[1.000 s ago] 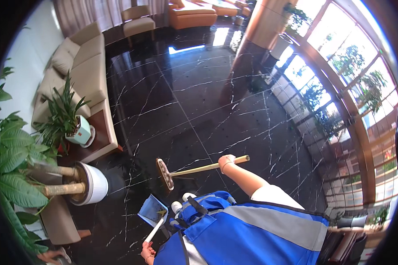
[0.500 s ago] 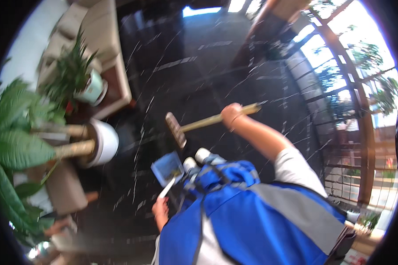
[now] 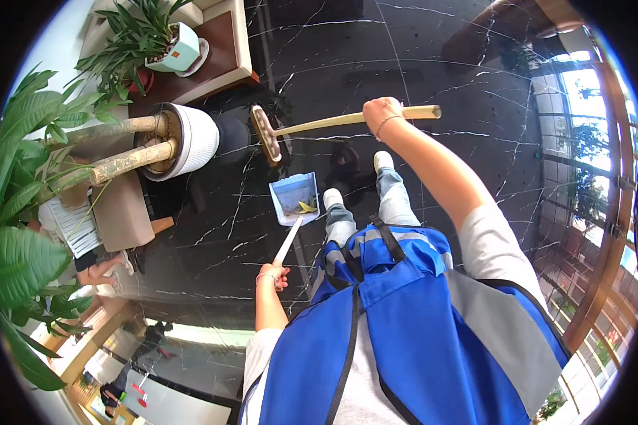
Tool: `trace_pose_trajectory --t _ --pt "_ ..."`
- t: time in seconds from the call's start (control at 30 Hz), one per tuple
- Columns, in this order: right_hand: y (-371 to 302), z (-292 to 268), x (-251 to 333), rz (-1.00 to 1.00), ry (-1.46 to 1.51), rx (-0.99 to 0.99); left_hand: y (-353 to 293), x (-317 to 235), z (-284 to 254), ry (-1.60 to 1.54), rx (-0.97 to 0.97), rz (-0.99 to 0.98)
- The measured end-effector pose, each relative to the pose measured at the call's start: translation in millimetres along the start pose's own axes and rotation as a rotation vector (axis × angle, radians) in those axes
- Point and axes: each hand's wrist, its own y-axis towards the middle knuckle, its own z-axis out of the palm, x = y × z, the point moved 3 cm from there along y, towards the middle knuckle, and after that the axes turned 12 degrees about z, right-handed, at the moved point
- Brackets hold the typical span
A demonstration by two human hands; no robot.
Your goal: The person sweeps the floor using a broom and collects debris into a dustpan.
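Observation:
My right hand (image 3: 383, 115) is closed round the pale yellow handle of a broom (image 3: 333, 122). The broom's long narrow head (image 3: 264, 133) is over the dark floor, just beyond the dustpan and apart from it. A white handle (image 3: 288, 241) is gripped in my left hand (image 3: 273, 277), low on the left. At its far end is a blue dustpan (image 3: 282, 187), its mouth facing away from me. Inside lie a yellow leaf (image 3: 308, 207) and some small dark debris. My shoes stand to the right of the dustpan.
Glossy black tiles with white veins (image 3: 319, 78) cover the floor. On the left stand a large plant in a white ribbed pot (image 3: 200, 142), a pale green pot (image 3: 181, 48) on a wooden table and a beige seat (image 3: 120, 216). A seated person's legs (image 3: 106, 270) show beyond it. Windows line the right.
My view has shifted and sharpened. One of my feet has stepped forward, so the shoes are farther apart. Both hands keep hold of the broom and the dustpan.

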Motion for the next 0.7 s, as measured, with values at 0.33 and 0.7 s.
trace_pose_trajectory --t 0.33,0.7 --pt "70.6 201.8 -146.9 0.286 0.283 0.395 -15.3 -39.1 67.5 -0.027 -0.413 0.022" --pt "-203.8 333.4 -396.5 0.679 0.318 0.692 -63.6 -116.8 76.0 -0.062 -0.510 0.068"
